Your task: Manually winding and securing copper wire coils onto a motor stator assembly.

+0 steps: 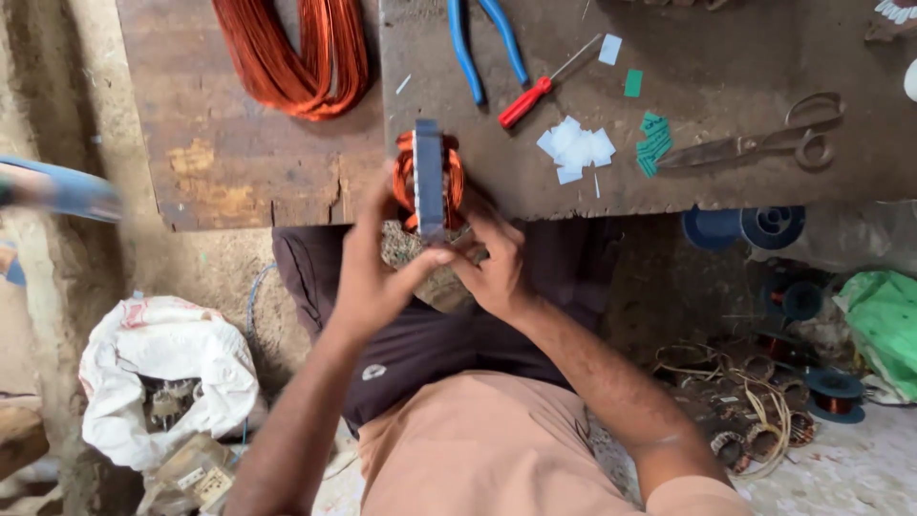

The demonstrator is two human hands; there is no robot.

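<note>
A peach-coloured shirt (pixel 497 449) and dark trousers (pixel 420 334) are seen nearest, at the bottom of the view. Above them, both hands are closed around a motor stator (pixel 428 177) wound with copper coils, held upright at the front edge of the worktop (pixel 707 172); the left hand (pixel 373 272) is wrapped on its left side and the right hand (pixel 497 263) on its lower right.

On the worktop, blue-handled pliers (pixel 482 48), a red-handled screwdriver (pixel 535 94), white paper slips (pixel 576 148), green slips (pixel 652 141) and old scissors (pixel 764 141) are laid out. A hank of copper wire (pixel 291 57) is draped over a wooden board (pixel 210 153). A white sack (pixel 167 368) is found on the floor at the left, blue spools (pixel 745 227) and a green bag (pixel 884 320) at the right.
</note>
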